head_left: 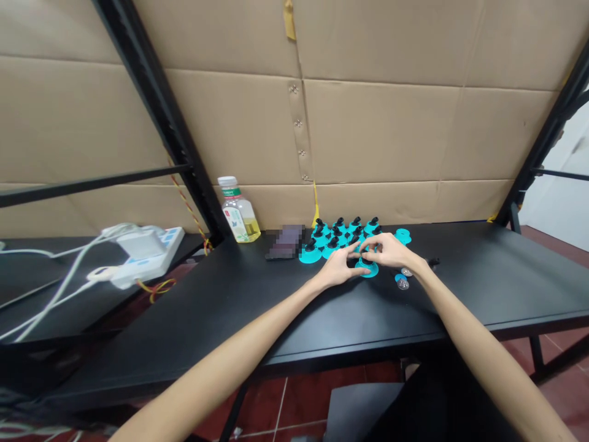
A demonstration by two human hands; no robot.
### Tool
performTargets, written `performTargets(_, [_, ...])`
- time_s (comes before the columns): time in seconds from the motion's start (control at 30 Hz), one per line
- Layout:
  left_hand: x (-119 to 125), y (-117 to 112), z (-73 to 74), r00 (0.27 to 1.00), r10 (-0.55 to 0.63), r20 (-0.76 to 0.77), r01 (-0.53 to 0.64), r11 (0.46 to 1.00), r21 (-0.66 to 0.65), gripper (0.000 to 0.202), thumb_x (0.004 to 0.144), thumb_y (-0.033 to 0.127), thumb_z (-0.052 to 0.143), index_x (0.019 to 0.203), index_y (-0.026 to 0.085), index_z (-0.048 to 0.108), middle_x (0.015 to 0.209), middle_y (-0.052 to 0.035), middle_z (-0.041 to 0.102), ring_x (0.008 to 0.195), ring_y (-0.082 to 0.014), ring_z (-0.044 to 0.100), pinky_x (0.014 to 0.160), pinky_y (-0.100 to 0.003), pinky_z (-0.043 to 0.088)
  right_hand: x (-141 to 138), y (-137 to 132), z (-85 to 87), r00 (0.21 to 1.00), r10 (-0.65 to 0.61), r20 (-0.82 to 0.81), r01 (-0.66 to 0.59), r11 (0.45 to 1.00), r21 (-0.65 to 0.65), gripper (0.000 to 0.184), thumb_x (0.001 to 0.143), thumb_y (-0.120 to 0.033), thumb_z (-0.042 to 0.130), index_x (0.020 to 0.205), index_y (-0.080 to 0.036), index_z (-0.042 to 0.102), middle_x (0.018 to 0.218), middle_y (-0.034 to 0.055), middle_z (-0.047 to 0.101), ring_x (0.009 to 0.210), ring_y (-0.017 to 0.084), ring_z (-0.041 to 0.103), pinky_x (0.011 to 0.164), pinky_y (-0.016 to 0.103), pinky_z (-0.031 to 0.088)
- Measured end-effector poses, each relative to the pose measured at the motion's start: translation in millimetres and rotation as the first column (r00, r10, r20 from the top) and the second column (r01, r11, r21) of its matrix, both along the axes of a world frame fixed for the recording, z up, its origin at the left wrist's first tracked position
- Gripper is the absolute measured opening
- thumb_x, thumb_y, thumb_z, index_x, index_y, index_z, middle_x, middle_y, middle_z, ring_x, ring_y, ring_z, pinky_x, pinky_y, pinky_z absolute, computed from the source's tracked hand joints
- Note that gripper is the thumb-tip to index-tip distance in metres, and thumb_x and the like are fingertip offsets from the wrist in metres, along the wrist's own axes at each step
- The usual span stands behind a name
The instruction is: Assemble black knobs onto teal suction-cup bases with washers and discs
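Several turquoise discs with black knobs (338, 236) stand in a tight cluster on the black table (460, 294). Nearest the front lies one more turquoise disc with a black knob (368, 269). My right hand (381, 250) is over that knob, with its fingers curled down around it. My left hand (338, 268) comes in from the left, its fingertips at the disc's edge. The hands hide most of that knob. Two small clear round parts (402, 277) lie just right of the disc. A lone turquoise disc (402, 236) sits behind my right hand.
A plastic bottle with yellow liquid (239, 213) and a pixelated flat dark object (285, 241) stand left of the cluster. Cardboard (381, 135) covers the wall behind. A black shelf post (161, 104) rises at left, beside a white power strip (147, 258) with cables.
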State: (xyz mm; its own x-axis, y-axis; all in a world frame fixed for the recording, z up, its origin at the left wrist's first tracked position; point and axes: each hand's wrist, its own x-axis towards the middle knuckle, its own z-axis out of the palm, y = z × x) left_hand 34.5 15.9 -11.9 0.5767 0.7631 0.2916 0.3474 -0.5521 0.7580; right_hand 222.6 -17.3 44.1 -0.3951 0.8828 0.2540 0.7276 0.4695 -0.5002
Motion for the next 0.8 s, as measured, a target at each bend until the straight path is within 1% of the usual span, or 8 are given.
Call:
performTargets(0.1, [0,-1,1.6,1.0,0.02,-0.022,-0.02,1.0,0.017,0.091,0.065,0.046,0.08,0.144,0.02,0.04,0.132,-0.0114,0.06,0.126,-0.0324,0.052,0.107,-0.048,0.039,-3,0,-2.7,1.0,-0.031,-0.002,0.031,1.0,0.007,0.021,0.082,-0.031,0.058,0.089,-0.016,0.071,0.069,0.0001,0.063,0.06,0.011,0.052,0.057,0.022,0.033])
performTargets(0.2, [1,-2,1.8,0.999,0.028,-0.028,-0.028,1.0,0.006,0.091,0.066,0.045,0.079,0.144,0.02,0.039,0.13,-0.0117,0.062,0.125,-0.0314,0.054,0.106,-0.047,0.04,-5,1,-3.8,0.997,-0.071,0.014,0.071,0.997,0.014,0.021,0.083,-0.034,0.057,0.084,-0.016,0.066,0.067,0.0,0.062,0.057,0.011,0.052,0.057,0.023,0.032])
performTargets(0.33, [1,-2,0.8,0.998,0.031,-0.047,-0.03,0.999,0.017,0.092,0.066,0.046,0.078,0.144,0.017,0.038,0.126,-0.0117,0.064,0.125,-0.0309,0.054,0.107,-0.046,0.039,-6,2,-5.4,0.984,-0.144,0.104,0.135,0.987,0.093,0.021,0.082,-0.036,0.055,0.072,-0.018,0.059,0.066,-0.0001,0.06,0.06,0.012,0.05,0.057,0.023,0.029])
performTargets(0.47, [0,-1,-1.0,0.998,0.025,-0.055,-0.023,0.999,0.032,0.092,0.068,0.048,0.078,0.145,0.017,0.038,0.125,-0.0109,0.065,0.124,-0.0297,0.055,0.108,-0.044,0.038,-6,3,-8.0,0.963,-0.214,0.165,0.191,0.971,0.142,0.022,0.082,-0.035,0.052,0.067,-0.019,0.053,0.059,-0.0015,0.053,0.058,0.012,0.045,0.056,0.024,0.024])
performTargets(0.57, [0,1,-2.9,0.998,0.028,-0.064,-0.026,0.999,0.029,0.093,0.067,0.048,0.078,0.145,0.017,0.037,0.124,-0.0108,0.066,0.123,-0.0292,0.056,0.108,-0.044,0.037,-4,3,-9.5,0.955,-0.239,0.176,0.212,0.964,0.16,0.031,0.083,-0.038,0.051,0.059,-0.019,0.046,0.054,-0.002,0.047,0.054,0.011,0.039,0.054,0.025,0.021])
performTargets(0.67, [-1,1,-4.7,0.998,0.025,-0.052,-0.024,0.999,0.022,0.092,0.068,0.048,0.078,0.144,0.017,0.038,0.124,-0.0107,0.066,0.122,-0.0292,0.057,0.107,-0.043,0.04,-4,3,-11.1,0.947,-0.263,0.184,0.231,0.957,0.176,0.043,0.085,-0.043,0.05,0.052,-0.019,0.039,0.05,-0.0025,0.04,0.051,0.01,0.032,0.053,0.026,0.018])
performTargets(0.8, [0,1,-5.5,1.0,0.003,-0.027,-0.003,1.0,0.007,0.089,0.068,0.049,0.078,0.142,0.018,0.041,0.125,-0.0113,0.065,0.122,-0.0295,0.057,0.106,-0.042,0.041,-5,2,-12.4,0.943,-0.266,0.199,0.231,0.955,0.184,0.059,0.089,-0.057,0.044,0.045,-0.018,0.033,0.045,-0.0024,0.034,0.048,0.009,0.024,0.052,0.027,0.016])
